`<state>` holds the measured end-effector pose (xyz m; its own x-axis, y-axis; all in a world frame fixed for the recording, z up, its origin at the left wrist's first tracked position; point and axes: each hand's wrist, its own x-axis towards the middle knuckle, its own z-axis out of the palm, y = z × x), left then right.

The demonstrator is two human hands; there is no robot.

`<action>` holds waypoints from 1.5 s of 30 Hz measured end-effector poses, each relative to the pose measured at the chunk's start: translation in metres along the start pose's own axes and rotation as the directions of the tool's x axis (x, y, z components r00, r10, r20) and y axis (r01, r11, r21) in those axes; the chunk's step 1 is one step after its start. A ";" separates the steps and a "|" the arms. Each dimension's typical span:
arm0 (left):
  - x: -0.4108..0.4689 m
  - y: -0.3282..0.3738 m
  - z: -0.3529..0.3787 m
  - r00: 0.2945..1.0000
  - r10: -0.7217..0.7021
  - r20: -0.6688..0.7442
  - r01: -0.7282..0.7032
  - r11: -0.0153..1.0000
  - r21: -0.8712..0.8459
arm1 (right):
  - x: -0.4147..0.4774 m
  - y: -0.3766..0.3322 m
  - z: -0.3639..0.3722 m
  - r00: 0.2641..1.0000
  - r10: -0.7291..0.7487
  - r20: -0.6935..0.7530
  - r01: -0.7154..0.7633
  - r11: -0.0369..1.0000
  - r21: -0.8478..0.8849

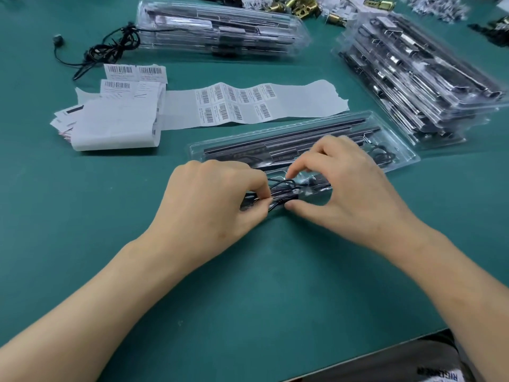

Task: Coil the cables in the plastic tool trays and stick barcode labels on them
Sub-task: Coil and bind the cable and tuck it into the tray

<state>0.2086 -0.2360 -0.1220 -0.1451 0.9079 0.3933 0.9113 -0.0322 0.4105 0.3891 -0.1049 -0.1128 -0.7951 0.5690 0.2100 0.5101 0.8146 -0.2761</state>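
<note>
Where fingers [260, 186] pinch, thin black cable [283, 185], looped

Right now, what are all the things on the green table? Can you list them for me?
table: one, green, under everything
near tray: one, clear, just behind the hands
cable: one, black, pinched between both hands
far tray stack: one, clear with dark parts, far middle
right tray stack: one, clear with dark parts, right
loose cable: one tangle, black, far left
label strip: one, white with barcodes, behind the near tray
paper pile: one, white, left
brass parts: several, gold, far edge
left hand: one, pinches the cable
right hand: one, pinches the cable
</note>
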 end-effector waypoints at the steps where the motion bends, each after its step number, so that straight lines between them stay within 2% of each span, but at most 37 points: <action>1: 0.000 0.000 -0.001 1.000 0.015 0.001 -0.015 1.000 -0.006 | 0.005 0.002 0.000 0.999 -0.020 0.048 0.016 0.997 0.071; 5: 0.000 -0.002 -0.003 0.999 0.039 0.030 -0.039 0.999 -0.007 | 0.024 0.011 0.002 0.982 -0.052 0.180 0.002 0.963 0.268; 11: -0.001 -0.003 -0.003 0.998 0.052 0.035 -0.052 0.999 -0.009 | 0.023 0.024 0.012 0.988 -0.109 0.106 0.064 0.931 0.358; 15: -0.001 -0.003 -0.005 0.998 0.036 0.044 -0.035 0.999 -0.023 | 0.022 0.035 0.010 0.973 -0.170 0.159 0.093 0.909 0.406; 18: 0.000 -0.001 -0.005 0.998 0.053 0.044 -0.053 0.999 -0.014 | 0.019 0.038 0.013 0.972 -0.205 0.111 0.144 0.902 0.406; 23: -0.001 -0.002 -0.004 0.997 0.062 0.042 -0.061 0.998 -0.024 | 0.019 0.029 0.015 0.968 -0.245 0.049 0.215 0.916 0.338; 28: -0.001 -0.004 -0.004 0.996 0.077 0.050 -0.075 0.997 -0.030 | 0.023 0.018 0.013 0.949 -0.315 0.016 0.311 0.943 0.123; 31: -0.001 -0.002 -0.004 0.995 0.093 0.042 -0.093 0.996 0.001 | 0.027 0.011 0.010 0.897 -0.441 -0.010 0.440 0.896 -0.063; 34: -0.001 -0.001 -0.005 0.995 0.090 0.039 -0.091 0.996 0.013 | 0.033 0.002 0.011 0.848 -0.531 0.002 0.523 0.835 -0.170; 37: -0.002 -0.001 -0.004 0.996 0.079 0.050 -0.079 0.997 0.013 | 0.035 -0.006 0.011 0.847 -0.529 0.050 0.527 0.827 -0.193; 41: -0.001 -0.002 -0.003 0.996 0.079 0.042 -0.079 0.997 0.008 | 0.036 -0.015 0.010 0.900 -0.414 0.135 0.432 0.887 -0.161; 45: 0.000 -0.004 -0.005 0.997 0.067 0.038 -0.066 0.998 -0.018 | 0.032 -0.016 0.005 0.870 -0.447 0.209 0.481 0.863 -0.157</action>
<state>0.2028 -0.2382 -0.1200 -0.0688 0.9191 0.3881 0.9119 -0.0998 0.3982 0.3538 -0.0996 -0.1066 -0.9881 0.1072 0.1102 0.1089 0.9940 0.0099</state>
